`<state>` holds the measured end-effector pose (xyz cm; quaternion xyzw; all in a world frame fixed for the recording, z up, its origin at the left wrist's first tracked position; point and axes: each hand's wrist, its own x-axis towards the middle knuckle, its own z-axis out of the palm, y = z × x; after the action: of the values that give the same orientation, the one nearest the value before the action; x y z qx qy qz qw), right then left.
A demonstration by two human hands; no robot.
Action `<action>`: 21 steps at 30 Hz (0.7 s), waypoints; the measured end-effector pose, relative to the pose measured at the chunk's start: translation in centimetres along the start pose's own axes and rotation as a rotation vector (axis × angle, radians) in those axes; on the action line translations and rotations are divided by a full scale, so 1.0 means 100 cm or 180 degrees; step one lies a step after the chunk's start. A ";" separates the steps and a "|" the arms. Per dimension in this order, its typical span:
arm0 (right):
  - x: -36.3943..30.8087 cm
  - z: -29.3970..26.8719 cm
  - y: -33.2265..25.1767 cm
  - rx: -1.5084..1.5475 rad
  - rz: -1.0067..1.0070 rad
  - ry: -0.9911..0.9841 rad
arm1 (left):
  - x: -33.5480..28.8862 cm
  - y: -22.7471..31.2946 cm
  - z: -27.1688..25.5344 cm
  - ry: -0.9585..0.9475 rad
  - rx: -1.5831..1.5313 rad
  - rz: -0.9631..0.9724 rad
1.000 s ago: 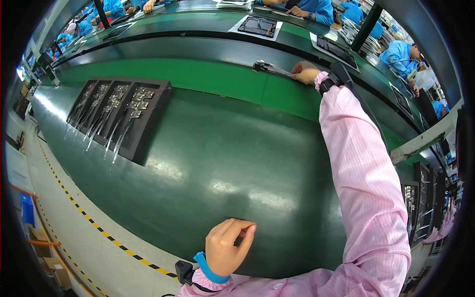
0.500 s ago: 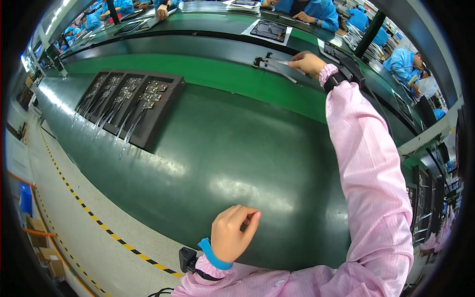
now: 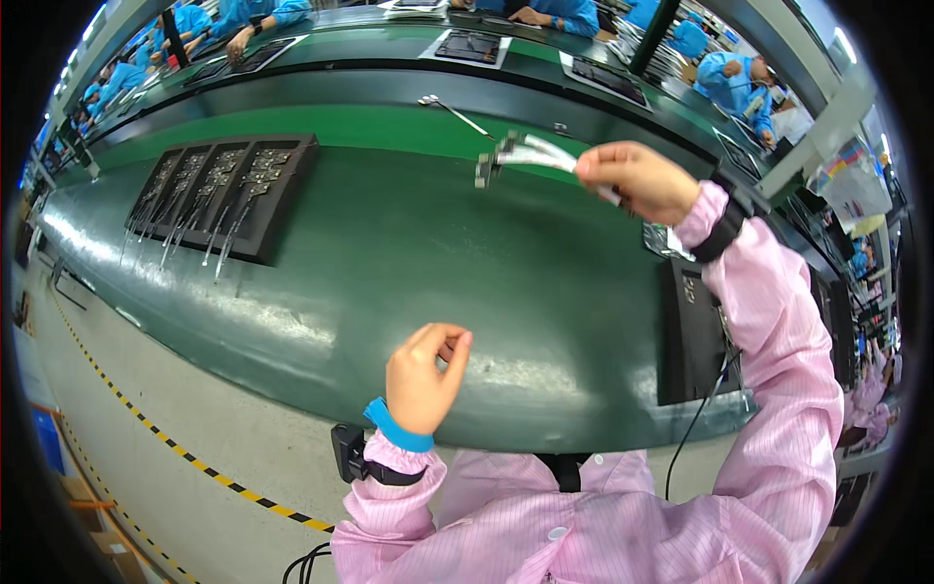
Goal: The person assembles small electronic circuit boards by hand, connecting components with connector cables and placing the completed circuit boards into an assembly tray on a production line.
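My right hand (image 3: 637, 180) is closed on a bunch of white flat cables (image 3: 547, 156), raised over the far right part of the green bench. Small dark connector ends (image 3: 485, 167) hang at the bunch's left tip. A single thin white cable (image 3: 457, 114) lies on the bench behind them. My left hand (image 3: 424, 378) hovers above the near edge, its fingers curled in toward the thumb, and nothing shows in it. A blue band circles that wrist.
At the left lies a black slotted tray (image 3: 277, 209) bearing several small circuit boards with trailing cables. Another black tray (image 3: 686, 355) sits at the right, partly behind my right arm. Beyond the ledge, co-workers in blue handle dark flat panels (image 3: 470, 47).
My right hand has lifted the bunch of cables off the far strip and drawn it nearer. One thin cable remains there. The view has shifted, bringing the right tray into sight.
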<state>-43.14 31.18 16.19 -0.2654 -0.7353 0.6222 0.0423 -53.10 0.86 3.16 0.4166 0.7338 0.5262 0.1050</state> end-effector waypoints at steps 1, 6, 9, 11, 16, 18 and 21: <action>-0.017 0.007 0.012 0.0194 0.0090 0.0042 | 0.001 0.001 0.002 0.0004 -0.0010 0.0006; -0.062 0.034 0.071 0.0722 0.0356 0.0202 | -0.002 -0.003 0.006 0.0035 0.0021 0.0045; -0.082 0.038 0.101 0.0870 0.0490 0.0482 | 0.000 -0.001 0.008 -0.0031 0.0128 0.0067; -0.096 0.040 0.115 0.0704 0.0523 0.0587 | -0.002 0.001 0.006 -0.0002 0.0116 0.0096; -0.112 0.044 0.121 0.0365 0.0665 0.0879 | 0.003 -0.001 0.009 -0.0003 0.0151 0.0101; -0.116 0.043 0.110 -0.1363 0.0220 0.1053 | 0.004 0.000 0.008 0.0012 0.0169 0.0123; -0.102 0.017 0.080 -0.2548 -0.0751 0.0932 | 0.003 0.000 0.008 0.0051 0.0105 0.0098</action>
<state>-32.41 25.81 11.00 -0.2604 -0.9299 0.2351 0.1106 -52.82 1.59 2.91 0.4254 0.7367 0.5189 0.0842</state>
